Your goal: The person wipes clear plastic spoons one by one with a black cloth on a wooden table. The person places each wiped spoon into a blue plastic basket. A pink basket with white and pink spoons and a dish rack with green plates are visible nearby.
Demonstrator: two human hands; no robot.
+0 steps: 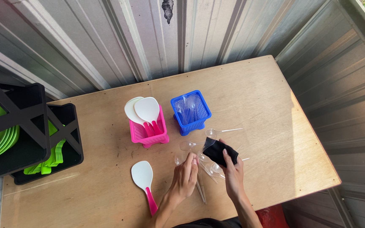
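Right grip (232, 169) clenches a black cloth (220, 152); left grip (185, 176) pinches a clear spoon (200, 185), which may snap; loose spoons (214, 169) at two o'clock could scatter.

a plywood counter (254, 88) is set into a corner of corrugated metal walls (119, 38); its right side is lit by sunlight. black crates (30, 126) are stacked at left.

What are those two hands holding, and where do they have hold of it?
The right hand grips a black cloth by its lower edge. The left hand pinches a clear plastic spoon near its bowl end.
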